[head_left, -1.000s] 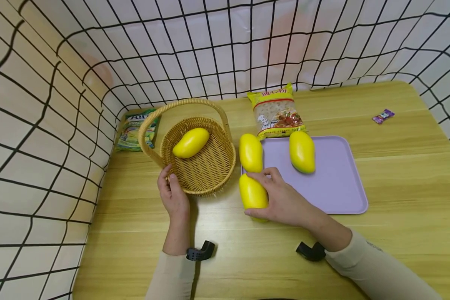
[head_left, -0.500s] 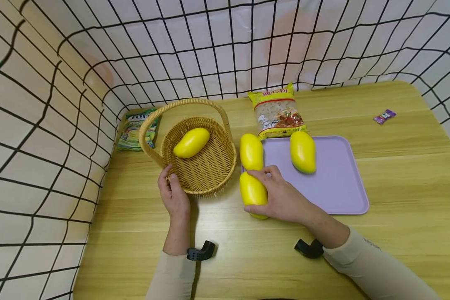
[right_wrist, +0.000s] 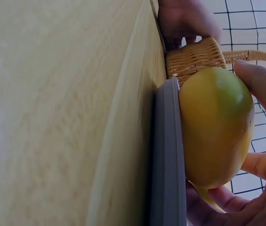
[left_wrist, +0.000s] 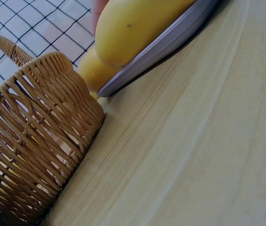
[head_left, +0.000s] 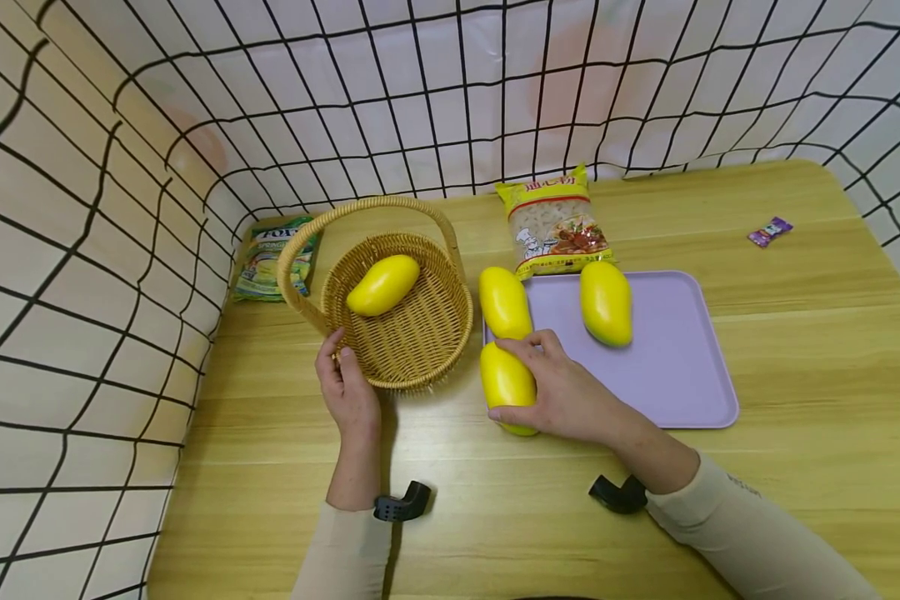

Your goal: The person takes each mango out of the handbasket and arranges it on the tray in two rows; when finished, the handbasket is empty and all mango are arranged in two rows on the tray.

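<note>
My right hand grips a yellow mango at the near left corner of the lilac tray, thumb on its near end and fingers at its far end. The right wrist view shows this mango has a green patch and sits against the tray's rim. A second mango touches its far end, along the tray's left edge. Another mango lies on the tray's far part. My left hand holds the near left side of a wicker basket, which contains one mango.
Behind the tray lies a yellow food packet. A green packet is partly behind the basket's tall handle. A small purple wrapped candy lies at the far right. Grid-patterned cloth borders the wooden table.
The gripped mango has shifted slightly away from me, and the near end of the mango beyond it has swung a little right. My left hand and the basket stay where they were.
</note>
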Demonstrator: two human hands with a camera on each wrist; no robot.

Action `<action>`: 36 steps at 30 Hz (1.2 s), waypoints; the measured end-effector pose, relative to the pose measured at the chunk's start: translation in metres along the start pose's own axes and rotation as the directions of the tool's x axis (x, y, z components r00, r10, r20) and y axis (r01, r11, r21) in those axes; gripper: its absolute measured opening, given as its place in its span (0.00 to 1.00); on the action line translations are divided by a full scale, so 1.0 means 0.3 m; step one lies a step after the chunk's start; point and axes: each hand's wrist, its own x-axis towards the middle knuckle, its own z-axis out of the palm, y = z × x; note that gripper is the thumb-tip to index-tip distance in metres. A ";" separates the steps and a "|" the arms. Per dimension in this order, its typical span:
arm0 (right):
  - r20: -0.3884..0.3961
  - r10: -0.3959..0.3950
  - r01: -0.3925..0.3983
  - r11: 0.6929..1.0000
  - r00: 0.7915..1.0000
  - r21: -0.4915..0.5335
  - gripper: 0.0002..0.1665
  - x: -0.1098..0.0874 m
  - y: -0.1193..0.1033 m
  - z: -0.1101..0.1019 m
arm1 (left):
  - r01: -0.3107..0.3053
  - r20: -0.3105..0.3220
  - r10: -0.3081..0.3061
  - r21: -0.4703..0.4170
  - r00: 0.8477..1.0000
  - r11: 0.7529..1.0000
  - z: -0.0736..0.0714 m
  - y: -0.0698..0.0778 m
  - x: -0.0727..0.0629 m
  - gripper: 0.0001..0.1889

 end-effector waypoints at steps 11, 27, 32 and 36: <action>-0.022 -0.024 0.024 0.999 0.999 -0.026 0.57 -0.002 0.005 -0.002 | 0.003 0.011 -0.003 -0.009 1.000 1.000 -0.003 -0.003 0.002 0.18; -0.083 -0.003 -0.002 0.998 0.997 -0.059 0.52 0.001 0.012 -0.045 | -0.017 0.008 0.017 0.006 1.000 1.000 0.001 -0.002 0.000 0.18; -0.118 0.021 -0.024 0.999 0.993 -0.031 0.53 0.012 0.027 -0.059 | -0.013 0.011 0.013 0.004 1.000 1.000 0.001 -0.001 0.000 0.19; -0.102 0.045 -0.044 0.999 0.994 0.006 0.56 0.028 0.038 -0.062 | -0.004 0.006 0.004 -0.003 1.000 1.000 0.000 -0.001 0.002 0.18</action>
